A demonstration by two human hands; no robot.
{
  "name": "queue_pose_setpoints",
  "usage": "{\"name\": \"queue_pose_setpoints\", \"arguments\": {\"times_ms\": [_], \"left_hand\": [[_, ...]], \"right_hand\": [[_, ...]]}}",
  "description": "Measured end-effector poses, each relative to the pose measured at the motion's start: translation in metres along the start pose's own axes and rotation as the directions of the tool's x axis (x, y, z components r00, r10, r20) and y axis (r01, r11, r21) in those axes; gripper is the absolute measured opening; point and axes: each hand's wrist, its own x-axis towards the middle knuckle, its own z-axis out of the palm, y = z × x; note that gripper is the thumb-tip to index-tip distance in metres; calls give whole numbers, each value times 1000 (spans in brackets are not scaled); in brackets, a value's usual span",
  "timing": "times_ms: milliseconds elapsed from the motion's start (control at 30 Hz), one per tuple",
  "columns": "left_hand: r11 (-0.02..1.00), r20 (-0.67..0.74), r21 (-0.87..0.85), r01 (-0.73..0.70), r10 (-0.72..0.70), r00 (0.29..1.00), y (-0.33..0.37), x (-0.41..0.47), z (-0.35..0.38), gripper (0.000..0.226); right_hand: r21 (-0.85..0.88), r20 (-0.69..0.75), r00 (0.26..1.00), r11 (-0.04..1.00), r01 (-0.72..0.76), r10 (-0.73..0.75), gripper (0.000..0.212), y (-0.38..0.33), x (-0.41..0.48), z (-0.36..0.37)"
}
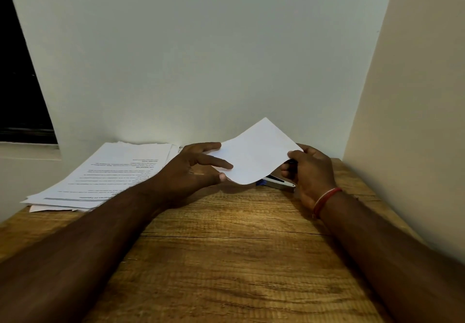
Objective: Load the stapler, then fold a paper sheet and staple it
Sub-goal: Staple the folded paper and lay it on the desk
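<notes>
A blank white paper sheet [254,153] is held up just above the wooden table [226,260], bent over on itself with its curved edge toward me. My left hand [196,169] pinches its left side between thumb and fingers. My right hand [308,172] grips its right edge with the thumb on top. Under the sheet lies the stapler [276,182], blue at its left end with a metal body, mostly hidden by the paper and my right hand.
A stack of printed papers [105,174] lies on the table's far left against the wall. A wall closes the back and a beige panel [415,121] the right side. A dark window [20,84] is at the far left.
</notes>
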Motion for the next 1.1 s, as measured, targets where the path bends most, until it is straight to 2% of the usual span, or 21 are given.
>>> {"name": "queue_pose_setpoints", "arguments": {"times_ms": [167,267,400,533,633,800,900,1000,1100], "left_hand": [[999,27,34,-29,28,999,-3,-1,2,27],[996,-22,81,-33,35,999,-5,2,4,24],[945,-126,260,-196,234,964,-16,7,15,37],[817,-100,461,-347,436,894,-12,6,24,45],[731,-93,571,-374,510,855,5,7,34,42],[657,-52,667,-351,511,858,23,6,35,27],[632,-31,711,-308,466,884,26,5,30,36],[591,2,753,-288,436,900,32,4,31,31],[567,-3,785,-250,408,913,36,4,34,37]], "right_hand": [[-1,27,1000,1000,6,-6,23,-2,-5,1],[-11,45,999,1000,9,-9,22,-3,-6,1],[-34,69,998,999,-10,12,20,0,-6,3],[-64,134,990,997,-45,54,18,3,-10,8],[-27,179,982,998,-58,62,17,6,-18,13],[-9,186,977,995,-100,100,18,7,-21,18],[26,165,977,990,-137,131,20,7,-19,17],[94,148,975,980,-178,163,19,4,-18,18],[133,146,972,970,-205,186,16,3,-18,17]]}}
